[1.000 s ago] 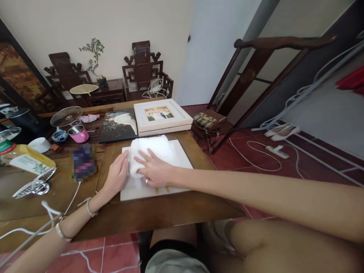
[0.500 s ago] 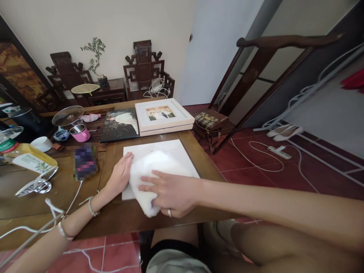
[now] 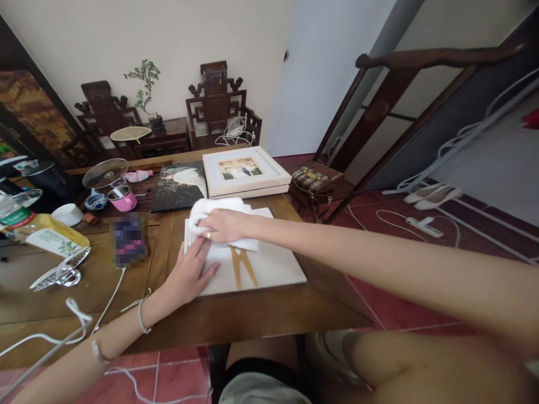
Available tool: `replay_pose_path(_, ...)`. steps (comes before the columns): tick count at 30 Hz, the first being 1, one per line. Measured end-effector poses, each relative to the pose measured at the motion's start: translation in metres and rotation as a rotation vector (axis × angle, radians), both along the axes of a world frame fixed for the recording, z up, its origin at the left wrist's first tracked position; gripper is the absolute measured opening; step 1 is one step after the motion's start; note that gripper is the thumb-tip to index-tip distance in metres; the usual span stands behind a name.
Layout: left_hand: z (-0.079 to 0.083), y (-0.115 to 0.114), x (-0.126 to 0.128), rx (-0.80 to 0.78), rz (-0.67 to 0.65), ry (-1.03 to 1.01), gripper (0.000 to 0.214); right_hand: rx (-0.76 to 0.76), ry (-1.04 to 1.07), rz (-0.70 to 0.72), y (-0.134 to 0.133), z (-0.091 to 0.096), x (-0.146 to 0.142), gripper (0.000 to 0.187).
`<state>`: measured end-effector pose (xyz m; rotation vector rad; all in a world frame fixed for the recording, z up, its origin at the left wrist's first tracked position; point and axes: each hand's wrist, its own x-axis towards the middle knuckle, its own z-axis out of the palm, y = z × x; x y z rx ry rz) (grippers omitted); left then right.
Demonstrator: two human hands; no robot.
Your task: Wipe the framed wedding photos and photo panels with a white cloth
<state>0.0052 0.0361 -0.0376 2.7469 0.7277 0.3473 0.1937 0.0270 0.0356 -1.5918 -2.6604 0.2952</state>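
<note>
A flat white board (image 3: 269, 266) with a gold mark lies on the wooden table (image 3: 236, 314) in front of me. My right hand (image 3: 221, 225) presses a white cloth (image 3: 210, 209) onto the board's far left corner, fingers closed over it. My left hand (image 3: 191, 275) lies flat on the board's near left edge with its fingers spread, holding nothing.
Beyond the board sit a white framed photo (image 3: 244, 171) and a dark photo print (image 3: 179, 185). To the left are a pink cup (image 3: 122, 197), a small fan (image 3: 105, 171), a blurred phone (image 3: 129, 240), a yellow packet (image 3: 46, 238) and white cables (image 3: 76, 314). A wooden chair (image 3: 379, 112) stands at right.
My right hand has swept the cloth from the board's near edge up to its far left corner. My left hand has slid onto the board's near left part. The gold mark now shows.
</note>
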Motion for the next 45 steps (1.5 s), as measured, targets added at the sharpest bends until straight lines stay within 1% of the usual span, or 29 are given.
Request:
replay_pose_path(3,-0.004,0.004,0.001,-0.002,0.007,-0.031,0.052,0.011,-0.008,0.051,0.015,0.002,-0.009,0.028)
replay_pose_path(6,-0.009,0.011,0.002,-0.026,0.020,-0.062,0.052,0.028,-0.019,0.029,0.012,-0.001,0.000,0.030)
replay_pose_path(10,-0.012,0.015,0.001,-0.063,0.051,-0.041,0.057,0.074,-0.039,0.001,-0.010,-0.009,0.033,0.030)
replay_pose_path(16,-0.013,0.016,0.000,-0.048,0.072,-0.020,0.055,0.119,-0.104,-0.053,-0.046,-0.030,0.092,0.028)
replay_pose_path(18,-0.014,0.016,-0.001,-0.055,0.072,-0.021,0.054,0.118,-0.122,-0.035,-0.059,-0.036,0.108,0.027)
replay_pose_path(20,-0.015,0.017,-0.001,-0.053,0.072,-0.033,0.054,0.115,-0.121,-0.001,-0.075,-0.040,0.117,0.027)
replay_pose_path(22,-0.016,0.017,-0.001,-0.044,0.071,-0.050,0.053,0.115,-0.089,0.038,-0.093,-0.044,0.118,0.026)
replay_pose_path(26,-0.018,0.016,-0.001,-0.033,0.084,-0.063,0.051,0.114,-0.009,0.149,-0.129,-0.049,0.104,0.018)
replay_pose_path(29,-0.018,0.017,0.000,-0.021,0.086,-0.069,0.051,0.119,0.036,0.190,-0.140,-0.051,0.096,0.015)
replay_pose_path(32,-0.016,0.021,0.002,-0.012,0.071,-0.059,0.051,0.112,0.049,0.159,-0.129,-0.050,0.100,0.018)
replay_pose_path(37,-0.014,0.027,0.004,-0.024,0.046,-0.023,0.053,0.117,-0.051,0.087,-0.084,-0.044,0.110,0.026)
replay_pose_path(40,-0.014,0.027,0.003,-0.015,0.039,-0.030,0.054,0.121,-0.069,0.018,-0.060,-0.041,0.111,0.029)
replay_pose_path(42,-0.013,0.026,0.002,0.001,0.040,-0.041,0.055,0.130,-0.062,-0.026,-0.052,-0.041,0.109,0.030)
replay_pose_path(45,-0.010,0.025,0.002,0.027,0.071,-0.027,0.052,0.162,-0.058,-0.029,-0.053,-0.047,0.107,0.032)
